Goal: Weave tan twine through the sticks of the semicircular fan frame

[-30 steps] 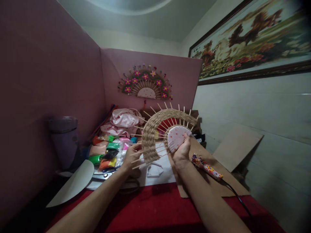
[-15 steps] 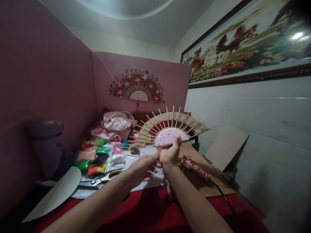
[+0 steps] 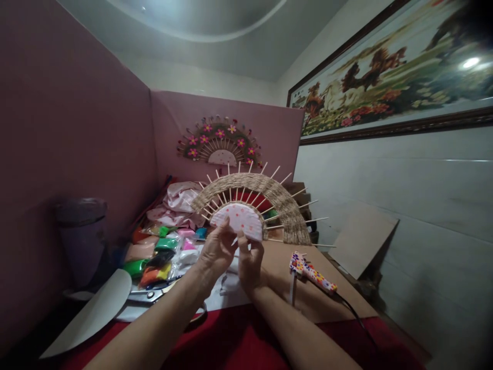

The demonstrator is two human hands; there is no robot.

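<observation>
A half-round fan [image 3: 252,182] is held up in front of me, made of thin wooden sticks with a woven twine band. Its base is a half disc covered in pale pink dotted fabric [image 3: 242,216]. My left hand [image 3: 217,249] is closed on the base's lower left, thumb on the front. At the lower edge, my right hand [image 3: 250,259] grips it with the thumb in front and fingers curled. The fingers behind the base are hidden. To the right of my hands, a flower-patterned glue gun [image 3: 314,272] with a black cord sits on brown cardboard [image 3: 327,308].
Bags of coloured clay [image 3: 165,244] and large scissors [image 3: 150,295] lie on the left. Behind them is crumpled pink cloth [image 3: 181,198]. A finished flowered fan [image 3: 221,139] hangs on the pink board. A white curved sheet [image 3: 96,313] stands at front left, a lidded bin [image 3: 82,241] beyond.
The fan has shifted left and tilted down to the right. My left hand has risen from below onto its base, and the right hand has moved left along the lower edge.
</observation>
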